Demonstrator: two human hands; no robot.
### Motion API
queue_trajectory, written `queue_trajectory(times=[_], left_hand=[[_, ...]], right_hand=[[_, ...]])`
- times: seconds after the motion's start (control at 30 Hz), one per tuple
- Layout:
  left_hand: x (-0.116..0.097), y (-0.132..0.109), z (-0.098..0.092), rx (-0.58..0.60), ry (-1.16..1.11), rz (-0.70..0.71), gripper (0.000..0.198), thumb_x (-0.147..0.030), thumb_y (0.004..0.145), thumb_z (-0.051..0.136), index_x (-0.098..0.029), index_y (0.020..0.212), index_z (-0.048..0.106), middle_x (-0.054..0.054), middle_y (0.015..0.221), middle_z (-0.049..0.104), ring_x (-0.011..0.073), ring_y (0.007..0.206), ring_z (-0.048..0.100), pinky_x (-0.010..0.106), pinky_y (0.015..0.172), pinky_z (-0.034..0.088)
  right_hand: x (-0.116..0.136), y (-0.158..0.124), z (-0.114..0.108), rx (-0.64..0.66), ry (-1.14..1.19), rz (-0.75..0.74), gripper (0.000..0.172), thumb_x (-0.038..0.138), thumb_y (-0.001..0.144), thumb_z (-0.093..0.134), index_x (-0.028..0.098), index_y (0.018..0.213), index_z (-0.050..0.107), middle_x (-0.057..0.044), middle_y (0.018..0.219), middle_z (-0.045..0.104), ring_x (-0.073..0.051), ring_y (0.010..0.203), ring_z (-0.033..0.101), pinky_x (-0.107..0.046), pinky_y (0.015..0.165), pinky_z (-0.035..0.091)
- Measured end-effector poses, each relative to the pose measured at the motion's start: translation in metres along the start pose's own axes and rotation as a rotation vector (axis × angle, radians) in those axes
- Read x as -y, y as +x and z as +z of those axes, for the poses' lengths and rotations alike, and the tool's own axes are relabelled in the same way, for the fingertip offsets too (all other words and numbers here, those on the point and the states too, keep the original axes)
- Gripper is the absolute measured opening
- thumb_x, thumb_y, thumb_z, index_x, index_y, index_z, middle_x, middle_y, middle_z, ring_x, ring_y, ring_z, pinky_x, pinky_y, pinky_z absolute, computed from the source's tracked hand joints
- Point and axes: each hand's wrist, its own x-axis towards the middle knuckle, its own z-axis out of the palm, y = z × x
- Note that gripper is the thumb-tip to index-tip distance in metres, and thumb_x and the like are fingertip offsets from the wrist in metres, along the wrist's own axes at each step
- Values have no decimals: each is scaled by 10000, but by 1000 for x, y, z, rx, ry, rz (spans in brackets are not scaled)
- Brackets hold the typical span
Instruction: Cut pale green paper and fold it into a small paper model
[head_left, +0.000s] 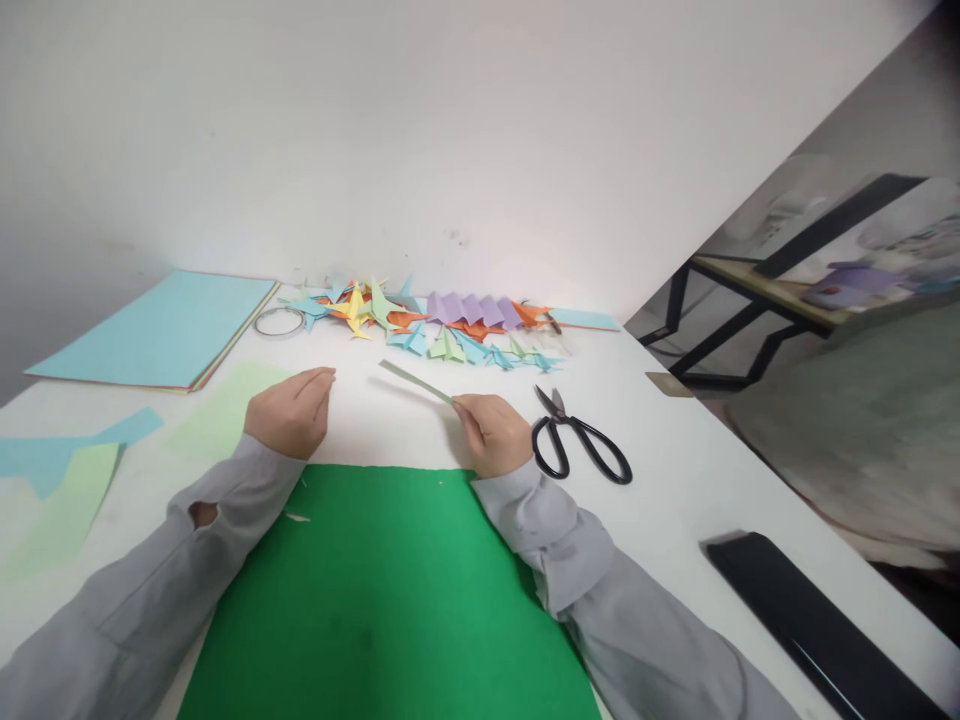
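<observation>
Between the thumb and fingers of my right hand (495, 435) is one end of a narrow, pale green paper strip (416, 380), its free end pointing left above the white table. My left hand (291, 410) is closed in a pinch, apart from the strip; whatever its fingers hold, if anything, is too small to make out. Black-handled scissors (581, 440) lie to the right of my right hand, blades slightly parted. A green sheet (390, 580) lies flat below both hands, with small white scraps (298, 517) near its left edge.
Folded paper pieces (360, 308) in several colours and a purple pleated strip (472, 310) lie along the wall. At left are a coloured paper stack (157, 330), a wire coil (279, 321) and paper offcuts (67, 500). A black object (817, 620) lies at right.
</observation>
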Motion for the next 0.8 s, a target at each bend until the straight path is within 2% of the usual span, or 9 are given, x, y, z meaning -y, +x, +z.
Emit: queue_trajectory(times=[0.07,0.13,0.23,0.33,0.4,0.53,0.63,0.73,0.8], left_hand=[[-11,0,0,49,-274,-204,205,-210,789,492,-146,852,677,92,896,711,211,859,657,336,802,522],[-27,2,0,163,-660,-463,259,-286,771,551,-131,955,648,104,978,688,216,904,641,344,814,525],[-46,4,-1,449,-1275,-776,416,-348,742,608,-142,1103,574,102,1057,656,231,882,643,349,697,564],[-52,5,-1,526,-1570,-1000,439,-351,717,645,-108,1078,581,126,952,683,211,709,660,293,531,552],[-52,6,-1,565,-1722,-1052,471,-339,709,655,-120,1116,563,146,994,672,203,670,657,262,469,527],[-48,5,2,596,-1894,-1040,524,-339,728,640,-180,1209,506,163,1177,589,175,628,649,227,401,484],[-48,3,4,625,-1923,-1026,516,-334,744,630,-182,1221,505,163,1211,566,145,600,640,220,411,487],[-49,2,4,720,-1914,-1019,559,-324,707,672,-159,1216,511,171,1159,599,141,576,633,228,423,499],[-50,2,3,770,-1893,-1013,580,-332,692,683,-148,1214,509,179,1120,619,149,553,631,238,408,502]], right_hand=[[5,2,-1,43,229,140,205,206,826,486,138,775,672,-77,737,699,-174,684,634,-283,627,495],[12,3,-1,116,497,401,207,301,794,536,152,741,669,-46,647,675,-159,578,617,-273,537,497],[22,2,2,341,923,847,319,471,667,644,152,688,648,8,463,585,-126,355,513,-246,325,417],[30,2,3,537,1273,1071,378,494,570,721,142,660,618,20,416,568,-90,277,447,-200,251,350],[34,2,2,597,1396,1136,370,465,566,741,135,662,604,6,435,595,-71,269,440,-171,247,342],[42,3,0,651,1495,1158,355,439,590,743,134,640,569,-3,440,606,-71,274,458,-149,249,347],[46,3,0,634,1538,1172,335,424,612,736,137,642,567,1,469,614,-80,331,510,-156,302,403],[46,3,1,597,1588,1144,284,384,649,723,143,719,593,-12,592,659,-97,485,599,-173,437,477],[45,2,2,630,1594,1099,265,357,660,720,140,758,604,-21,631,670,-105,519,610,-195,477,488]])
